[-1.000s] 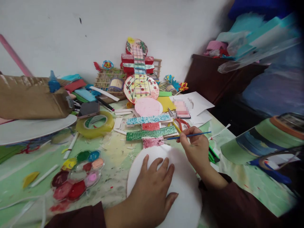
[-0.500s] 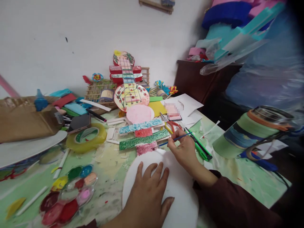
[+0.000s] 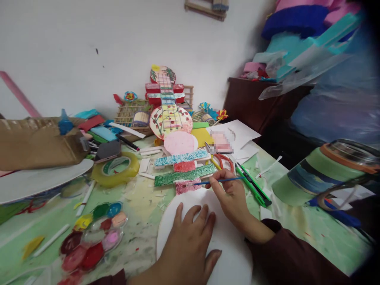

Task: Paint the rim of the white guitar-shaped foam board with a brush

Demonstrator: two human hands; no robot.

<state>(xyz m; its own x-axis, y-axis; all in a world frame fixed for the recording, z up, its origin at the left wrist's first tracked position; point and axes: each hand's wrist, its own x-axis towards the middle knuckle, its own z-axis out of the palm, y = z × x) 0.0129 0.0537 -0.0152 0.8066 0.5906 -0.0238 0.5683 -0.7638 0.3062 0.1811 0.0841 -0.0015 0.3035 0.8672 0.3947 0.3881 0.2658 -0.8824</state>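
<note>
My left hand (image 3: 190, 233) lies flat with spread fingers on a white rounded board (image 3: 228, 253). In my right hand (image 3: 230, 194) a thin blue paintbrush (image 3: 219, 181) is pinched, its tip pointing left onto a dark pink painted strip (image 3: 185, 187) just above the board. Beyond that strip lie a green painted strip (image 3: 185, 175), a red piece (image 3: 184, 166), a light blue painted strip (image 3: 181, 158) and a pale pink oval (image 3: 178, 143). A palette of paint pots (image 3: 97, 233) sits left of my left hand.
A green utility knife (image 3: 253, 185) and scissors (image 3: 223, 162) lie right of the strips. A green bottle (image 3: 314, 174) stands at the right. Left are a tape roll (image 3: 115, 170), a phone (image 3: 108, 151) and a cardboard box (image 3: 41, 144). A painted guitar-shaped model (image 3: 170, 114) leans near the wall.
The brush tip has moved left over the dark pink strip. My left hand stays flat on the board. The whole view has shifted slightly, so things appear further right.
</note>
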